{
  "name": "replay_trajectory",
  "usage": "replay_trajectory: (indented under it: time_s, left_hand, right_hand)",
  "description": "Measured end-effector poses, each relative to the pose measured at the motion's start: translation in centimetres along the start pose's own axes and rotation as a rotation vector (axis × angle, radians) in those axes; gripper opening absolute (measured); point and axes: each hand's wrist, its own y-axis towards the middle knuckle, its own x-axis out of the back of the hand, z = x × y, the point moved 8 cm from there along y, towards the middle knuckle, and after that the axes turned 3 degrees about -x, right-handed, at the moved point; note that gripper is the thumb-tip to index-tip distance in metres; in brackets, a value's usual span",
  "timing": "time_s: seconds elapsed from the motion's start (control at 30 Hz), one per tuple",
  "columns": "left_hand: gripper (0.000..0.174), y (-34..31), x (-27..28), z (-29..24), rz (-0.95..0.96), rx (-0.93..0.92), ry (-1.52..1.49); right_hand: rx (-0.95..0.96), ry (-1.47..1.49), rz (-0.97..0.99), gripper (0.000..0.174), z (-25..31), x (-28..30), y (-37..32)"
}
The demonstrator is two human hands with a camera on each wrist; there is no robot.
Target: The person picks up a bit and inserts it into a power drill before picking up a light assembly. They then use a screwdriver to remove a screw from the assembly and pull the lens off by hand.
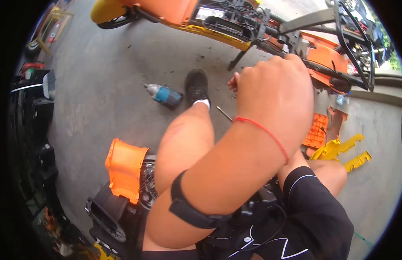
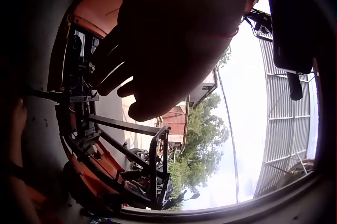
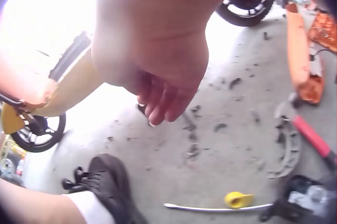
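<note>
Apparent step: frame strip-down. Left hand (image 1: 274,93) curls at the scooter frame (image 2: 124,125), grasp hidden. Right hand (image 3: 158,95) hangs loosely curled, empty. The next move probably requires the screwdriver (image 3: 237,201).

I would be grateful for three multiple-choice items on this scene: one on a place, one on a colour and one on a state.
1. Where does the teal drill lie?
A) on the concrete floor beside the black shoe
B) on a shelf
C) in a box

2. What colour is the string round the left wrist?
A) blue
B) red
C) green

3. How is the orange scooter's compartment?
A) shut under a cover
B) open, cables showing
C) taped over

Answers:
1 A, the head view shows it lying on the floor next to the shoe.
2 B, a thin red thread crosses the wrist.
3 B, black cables lie bare inside it.
</note>
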Motion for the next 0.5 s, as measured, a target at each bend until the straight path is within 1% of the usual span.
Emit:
replay_trajectory:
  time_s: [0.03, 0.1, 0.17, 0.2, 0.23, 0.27, 0.3, 0.33, 0.37, 0.4, 0.43, 0.5]
  left_hand:
    - [0.016, 0.0, 0.3, -0.1, -0.033, -0.036, -0.007]
    - [0.018, -0.2, 0.2, -0.2, -0.031, -0.065, -0.044]
    - [0.021, -0.3, 0.1, -0.3, -0.027, -0.084, -0.056]
    - [0.023, -0.3, -0.1, -0.3, -0.022, -0.09, -0.082]
    - [0.025, -0.3, -0.2, -0.3, -0.017, -0.095, -0.108]
    - [0.025, -0.3, -0.2, -0.4, -0.002, -0.103, -0.111]
    - [0.03, -0.2, -0.5, 0.0, 0.054, -0.043, -0.103]
    - [0.037, -0.3, -0.8, 0.4, 0.112, 0.018, -0.092]
    - [0.037, -0.2, -0.9, 0.6, 0.139, 0.037, -0.099]
    - [0.037, -0.2, -1.1, 0.6, 0.149, 0.035, -0.094]
    - [0.037, -0.1, -1.2, 0.6, 0.141, 0.027, -0.094]
    - [0.037, 0.1, -1.3, 0.5, 0.14, 0.019, -0.09]
  right_hand:
    - [-0.041, -0.048, -0.125, 0.042, -5.0, 3.8, 0.2]
    - [-0.164, -0.227, -0.311, 0.04, -16.3, 9.4, -0.8]
    - [-0.29, -0.379, -0.364, 0.038, -25.0, 11.7, -3.7]
    - [-0.368, -0.438, -0.322, 0.043, -25.5, 11.4, -6.5]
    - [-0.394, -0.464, -0.427, 0.054, -25.5, 11.1, -9.6]
    - [-0.421, -0.505, -0.409, 0.074, -25.2, 10.3, -11.6]
    - [-0.431, -0.584, -0.341, 0.088, -26.1, 8.8, -12.2]
    - [-0.477, -0.624, -0.304, 0.097, -27.2, 7.8, -13.0]
    - [-0.522, -0.666, -0.264, 0.106, -27.4, 6.6, -14.0]
    - [-0.6, -0.671, -0.256, 0.108, -24.7, 5.7, -15.7]
    - [-0.605, -0.664, -0.251, 0.108, -24.1, 5.2, -16.2]
    - [-0.494, -0.653, -0.345, 0.109, -22.2, 5.0, -16.7]
